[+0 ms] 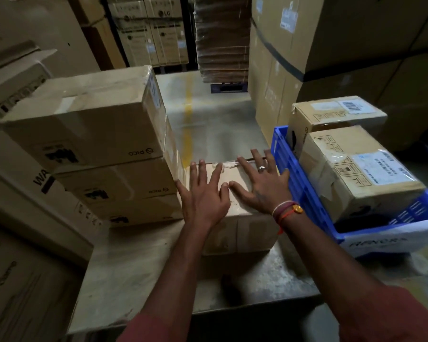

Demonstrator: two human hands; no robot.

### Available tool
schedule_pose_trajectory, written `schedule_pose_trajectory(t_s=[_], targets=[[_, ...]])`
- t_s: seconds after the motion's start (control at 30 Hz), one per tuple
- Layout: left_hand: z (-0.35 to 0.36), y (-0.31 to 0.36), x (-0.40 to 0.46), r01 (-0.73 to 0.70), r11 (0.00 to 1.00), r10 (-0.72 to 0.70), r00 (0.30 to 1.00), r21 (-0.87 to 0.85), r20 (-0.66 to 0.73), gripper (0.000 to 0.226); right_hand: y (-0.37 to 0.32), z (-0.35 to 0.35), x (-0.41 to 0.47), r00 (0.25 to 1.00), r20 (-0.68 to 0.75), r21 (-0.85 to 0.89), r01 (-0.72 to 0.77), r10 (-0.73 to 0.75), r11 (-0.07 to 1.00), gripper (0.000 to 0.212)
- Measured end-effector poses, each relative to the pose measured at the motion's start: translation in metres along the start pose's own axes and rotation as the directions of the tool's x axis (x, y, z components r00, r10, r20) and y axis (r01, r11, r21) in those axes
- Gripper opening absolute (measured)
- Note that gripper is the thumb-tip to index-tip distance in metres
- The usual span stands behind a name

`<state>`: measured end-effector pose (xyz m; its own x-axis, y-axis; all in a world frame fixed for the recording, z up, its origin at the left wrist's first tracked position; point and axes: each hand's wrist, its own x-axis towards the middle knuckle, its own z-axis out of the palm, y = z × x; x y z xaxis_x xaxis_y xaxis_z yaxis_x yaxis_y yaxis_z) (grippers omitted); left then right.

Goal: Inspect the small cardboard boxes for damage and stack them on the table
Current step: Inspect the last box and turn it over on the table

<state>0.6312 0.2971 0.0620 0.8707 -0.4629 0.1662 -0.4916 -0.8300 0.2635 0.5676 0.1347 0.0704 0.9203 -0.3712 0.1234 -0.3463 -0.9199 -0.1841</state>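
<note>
On the table [139,275], both hands, left [203,196] and right [262,186], are pressing flat, fingers spread, atop a box [235,230] lying just right of the stack [97,149].

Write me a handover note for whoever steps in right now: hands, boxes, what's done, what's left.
Left hand and right hand: both flat, fingers spread, pressing on top of a single box on the table.
Done: a stack of three boxes stands on the table just left of it.
Left: two boxes wait in the blue crate on the right; inspect and stack them, and place the box under the hands.
</note>
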Motion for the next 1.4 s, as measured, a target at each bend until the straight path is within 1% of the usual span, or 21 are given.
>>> schedule_pose_trajectory(t_s=[0.1,0.17,0.3,0.37,0.47,0.53,0.63,0.73,0.8,0.9,0.97,1.07,1.13,1.2,1.27,1.33,1.4], targets=[[-0.007,0.002,-0.029,0.11,0.986,-0.12,0.989,-0.123,-0.083,0.077,-0.005,0.0,-0.023,1.0,-0.02,0.024,-0.01,0.01,1.0,0.086],[-0.013,0.003,-0.05,0.178,0.96,-0.206,0.972,-0.218,-0.115,0.088,-0.006,-0.003,-0.042,0.997,-0.079,0.076,-0.005,0.011,0.997,0.086],[-0.021,0.007,-0.091,0.249,0.888,-0.311,0.945,-0.386,-0.106,0.099,-0.01,-0.003,-0.089,0.982,-0.189,0.109,0.01,0.011,0.994,0.084],[-0.023,0.008,-0.112,0.261,0.851,-0.344,0.933,-0.456,-0.107,0.102,-0.009,-0.001,-0.114,0.97,-0.245,0.151,0.036,0.002,0.988,0.08],[-0.023,0.004,-0.139,0.228,0.821,-0.346,0.928,-0.523,-0.139,0.104,-0.008,0.001,-0.144,0.94,-0.339,0.229,0.116,-0.033,0.966,0.074],[-0.025,-0.003,-0.152,0.204,0.83,-0.323,0.935,-0.519,-0.148,0.106,-0.008,0.002,-0.156,0.914,-0.401,0.261,0.18,-0.063,0.948,0.073],[-0.026,-0.015,-0.162,0.143,0.854,-0.233,0.965,-0.5,-0.122,0.095,-0.006,0.007,-0.171,0.881,-0.466,0.255,0.226,-0.085,0.94,0.072],[-0.017,-0.028,-0.179,0.09,0.849,-0.177,0.977,-0.521,-0.121,0.087,-0.002,0.024,-0.197,0.87,-0.484,0.24,0.235,-0.094,0.942,0.075],[-0.001,-0.036,-0.197,0.054,0.829,-0.157,0.978,-0.557,-0.139,0.089,0.001,0.041,-0.222,0.873,-0.474,0.239,0.25,-0.111,0.938,0.076],[0.03,-0.048,-0.22,-0.024,0.804,-0.114,0.974,-0.594,-0.194,0.092,0.005,0.069,-0.25,0.875,-0.459,0.238,0.288,-0.154,0.928,0.065],[0.051,-0.055,-0.225,-0.042,0.799,-0.099,0.975,-0.601,-0.199,0.09,0.01,0.089,-0.255,0.897,-0.411,0.255,0.287,-0.165,0.923,0.068],[0.073,-0.062,-0.218,0.009,0.809,-0.124,0.98,-0.587,-0.155,0.074,0.018,0.113,-0.25,0.944,-0.259,0.293,0.277,-0.203,0.915,0.082],[0.085,-0.065,-0.21,0.027,0.81,-0.118,0.986,-0.586,-0.118,0.062,0.022,0.122,-0.241,0.961,-0.143,0.312,0.27,-0.235,0.911,0.084],[0.094,-0.064,-0.205,0.028,0.821,-0.096,0.991,-0.57,-0.09,0.055,0.025,0.125,-0.232,0.966,-0.044,0.307,0.256,-0.255,0.917,0.084],[0.098,-0.064,-0.201,0.043,0.836,-0.09,0.994,-0.546,-0.06,0.054,0.027,0.128,-0.222,0.968,0.017,0.279,0.237,-0.251,0.931,0.08],[0.091,-0.067,-0.191,0.079,0.839,-0.111,0.994,-0.538,-0.027,0.057,0.029,0.128,-0.208,0.972,0.041,0.242,0.214,-0.23,0.946,0.07],[0.081,-0.074,-0.172,0.104,0.846,-0.147,0.988,-0.524,-0.043,0.058,0.029,0.124,-0.187,0.983,0.076,0.23,0.144,-0.166,0.962,0.063]])
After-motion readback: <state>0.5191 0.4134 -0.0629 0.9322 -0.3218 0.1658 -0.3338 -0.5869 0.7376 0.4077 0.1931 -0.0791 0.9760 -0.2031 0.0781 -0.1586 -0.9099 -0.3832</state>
